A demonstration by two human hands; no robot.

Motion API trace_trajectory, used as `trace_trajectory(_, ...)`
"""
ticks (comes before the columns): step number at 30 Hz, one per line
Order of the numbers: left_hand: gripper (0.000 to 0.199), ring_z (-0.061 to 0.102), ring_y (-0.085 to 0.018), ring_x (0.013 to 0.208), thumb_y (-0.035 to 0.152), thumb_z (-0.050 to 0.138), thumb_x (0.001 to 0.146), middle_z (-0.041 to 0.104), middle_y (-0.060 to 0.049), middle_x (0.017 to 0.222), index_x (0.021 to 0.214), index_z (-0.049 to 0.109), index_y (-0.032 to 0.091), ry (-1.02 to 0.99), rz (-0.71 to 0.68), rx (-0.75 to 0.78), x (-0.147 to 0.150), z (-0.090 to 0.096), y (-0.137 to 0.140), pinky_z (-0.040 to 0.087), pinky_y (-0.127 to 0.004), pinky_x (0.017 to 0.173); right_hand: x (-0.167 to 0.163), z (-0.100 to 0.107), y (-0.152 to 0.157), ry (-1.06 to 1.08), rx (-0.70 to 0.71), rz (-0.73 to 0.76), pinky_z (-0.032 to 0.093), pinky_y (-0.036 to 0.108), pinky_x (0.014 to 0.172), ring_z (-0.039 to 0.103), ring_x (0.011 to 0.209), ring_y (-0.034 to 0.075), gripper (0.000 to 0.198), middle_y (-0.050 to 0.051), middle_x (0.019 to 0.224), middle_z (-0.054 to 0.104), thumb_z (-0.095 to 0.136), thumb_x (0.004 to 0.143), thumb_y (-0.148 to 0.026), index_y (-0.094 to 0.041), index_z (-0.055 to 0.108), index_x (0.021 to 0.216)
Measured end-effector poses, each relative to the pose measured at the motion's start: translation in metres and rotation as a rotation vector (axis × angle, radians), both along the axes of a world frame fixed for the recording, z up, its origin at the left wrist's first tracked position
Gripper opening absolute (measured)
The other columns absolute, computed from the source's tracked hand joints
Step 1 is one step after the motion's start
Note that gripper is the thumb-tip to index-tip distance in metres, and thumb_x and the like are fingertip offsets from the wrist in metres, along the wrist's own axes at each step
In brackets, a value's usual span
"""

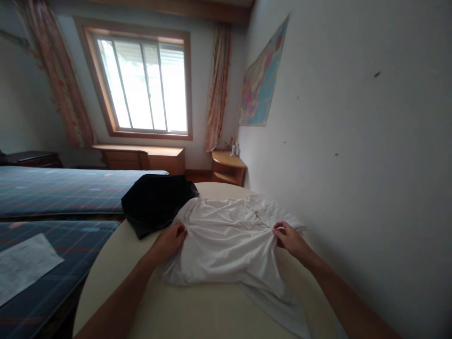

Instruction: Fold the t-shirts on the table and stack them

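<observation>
A pale wall (353,188) fills the right side, and a blue checked mattress (70,190) lies at the left. Between them stands the round, cream tabletop (205,308). Across its middle spreads a white garment (226,254), creased, with a thinner part trailing toward the near right. A black cloth (155,200) lies bunched at the garment's far left. The left hand (169,241) is at the garment's left edge, its fingers (181,227) closed and pinching the fabric. The right hand (290,239) is at the right edge, thumb and fingertips drawn together on the fabric; folds run between the two grips.
</observation>
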State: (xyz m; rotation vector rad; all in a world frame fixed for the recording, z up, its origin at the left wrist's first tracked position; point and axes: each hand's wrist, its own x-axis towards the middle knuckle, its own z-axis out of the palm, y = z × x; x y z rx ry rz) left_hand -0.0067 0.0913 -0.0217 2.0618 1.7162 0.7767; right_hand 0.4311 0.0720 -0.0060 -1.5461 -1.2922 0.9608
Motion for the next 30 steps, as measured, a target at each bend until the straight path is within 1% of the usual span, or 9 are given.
trace_trajectory(2,0.017,0.065,-0.02,0.073,0.034,0.046,0.091,0.068,-0.004,0.081,0.089,0.056,0.021,-0.109,0.14,0.064,-0.001,0.0,0.006,0.043,-0.027,0.068,-0.001,0.006,0.0,0.14,0.028,-0.002,0.056,0.029,0.068,0.064,0.069,0.014,0.02,0.0,0.082,0.068,0.062,0.077,-0.033,-0.022,0.059,0.093)
trace_trajectory(5,0.023,0.065,-0.02,0.074,0.043,0.047,0.09,0.067,-0.003,0.083,0.094,0.055,0.021,-0.331,0.24,0.145,-0.003,-0.001,0.015,0.046,-0.029,0.068,-0.005,0.015,-0.001,0.232,0.092,0.021,0.057,0.029,0.077,0.068,0.084,0.016,0.038,0.004,0.103,0.07,0.065,0.075,-0.032,-0.024,0.062,0.111)
trace_trajectory(8,0.034,0.065,-0.021,0.075,0.052,0.056,0.082,0.066,-0.003,0.081,0.093,0.055,0.019,-0.576,0.242,0.157,-0.001,-0.004,0.022,0.05,-0.03,0.066,-0.007,0.015,0.001,0.193,0.171,0.056,0.058,0.032,0.081,0.068,0.095,0.019,0.062,0.007,0.131,0.061,0.069,0.071,-0.035,-0.026,0.053,0.131)
trace_trajectory(11,0.048,0.065,-0.019,0.071,0.054,0.065,0.074,0.066,-0.002,0.08,0.102,0.054,0.017,-0.802,0.139,0.081,0.004,-0.007,0.023,0.052,-0.03,0.064,-0.007,0.004,0.006,0.027,0.226,0.095,0.059,0.034,0.078,0.069,0.096,0.022,0.078,0.012,0.142,0.052,0.073,0.066,-0.033,-0.025,0.046,0.139)
trace_trajectory(15,0.064,0.066,-0.016,0.077,0.041,0.078,0.062,0.068,-0.007,0.101,0.116,0.054,0.016,-0.899,-0.021,0.045,0.011,-0.01,0.02,0.054,-0.032,0.073,0.001,-0.016,0.013,-0.121,0.253,0.022,0.059,0.034,0.076,0.071,0.087,0.021,0.07,0.016,0.13,0.062,0.068,0.071,-0.03,-0.022,0.047,0.137)
trace_trajectory(19,0.063,0.066,-0.017,0.081,0.034,0.078,0.061,0.068,-0.01,0.107,0.118,0.058,0.015,-0.891,-0.035,0.046,0.011,-0.012,0.02,0.054,-0.033,0.077,0.012,-0.023,0.012,-0.288,0.239,-0.045,0.057,0.032,0.072,0.071,0.076,0.018,0.055,0.014,0.113,0.069,0.061,0.075,-0.025,-0.018,0.051,0.129)
trace_trajectory(24,0.058,0.069,-0.022,0.09,0.037,0.078,0.065,0.072,-0.011,0.102,0.116,0.06,0.016,-0.921,0.078,0.086,0.004,-0.005,0.02,0.054,-0.036,0.081,0.02,-0.017,0.004,-0.62,0.266,-0.107,0.053,0.031,0.071,0.071,0.077,0.022,0.032,0.008,0.088,0.074,0.058,0.077,-0.022,-0.019,0.061,0.109)
trace_trajectory(26,0.053,0.069,-0.023,0.091,0.039,0.077,0.066,0.073,-0.01,0.101,0.111,0.062,0.016,-0.907,0.14,0.126,-0.001,0.0,0.019,0.054,-0.034,0.081,0.023,-0.013,0.002,-0.689,0.303,-0.138,0.052,0.031,0.07,0.071,0.076,0.023,0.027,0.007,0.083,0.074,0.057,0.078,-0.022,-0.02,0.062,0.105)
trace_trajectory(30,0.047,0.069,-0.022,0.082,0.045,0.076,0.066,0.073,-0.01,0.096,0.101,0.063,0.016,-0.904,0.265,0.187,-0.009,0.004,0.019,0.054,-0.028,0.065,0.028,-0.003,0.005,-0.572,0.407,-0.223,0.053,0.031,0.071,0.07,0.075,0.021,0.022,0.008,0.085,0.073,0.057,0.079,-0.029,-0.02,0.062,0.098)
